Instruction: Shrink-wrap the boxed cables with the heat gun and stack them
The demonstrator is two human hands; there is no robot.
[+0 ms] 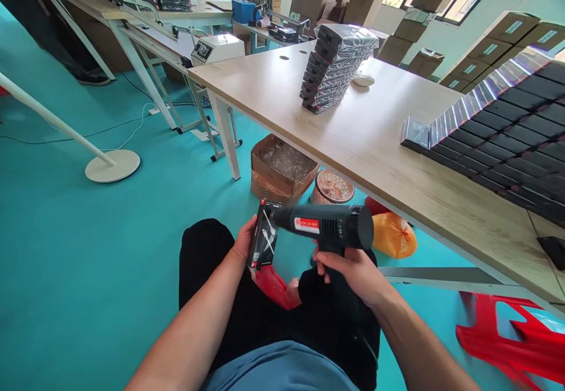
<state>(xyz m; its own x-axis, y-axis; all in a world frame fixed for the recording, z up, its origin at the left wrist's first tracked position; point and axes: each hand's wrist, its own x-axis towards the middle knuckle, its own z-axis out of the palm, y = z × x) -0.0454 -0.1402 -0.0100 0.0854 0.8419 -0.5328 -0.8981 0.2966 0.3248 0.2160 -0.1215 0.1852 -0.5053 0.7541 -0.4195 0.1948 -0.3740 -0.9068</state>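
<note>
Right hand: fingers wrapped around the handle of the heat gun, lower centre of the frame.
Heat gun: black body, nozzle pointing left; the nozzle tip overlaps the box's upper right part. Contact cannot be determined.
Left hand: gripping the small box by its left edge.
Small box: black, held tilted, centre of the frame, left of the nozzle.
Below the hands: black trousers and red footwear.
Under-table items: open carton containing clear film; round basket, partly behind the gun; orange bag at the gun's right.
Obstruction: the table runs diagonally from upper centre to lower right, its edge beyond the gun.
On the table: leaning stack of wrapped boxes, upper centre; larger stack, right edge.
Lower right: red plastic stool.
Upper left: white-topped machine; round stand base on the floor.
Box markings: white cable picture, red corner marks; lettering too small to read.
Gun label: red, with pale lettering, not clearly legible.
Carton labels: pale rectangles on cartons, upper right; text unreadable.
</note>
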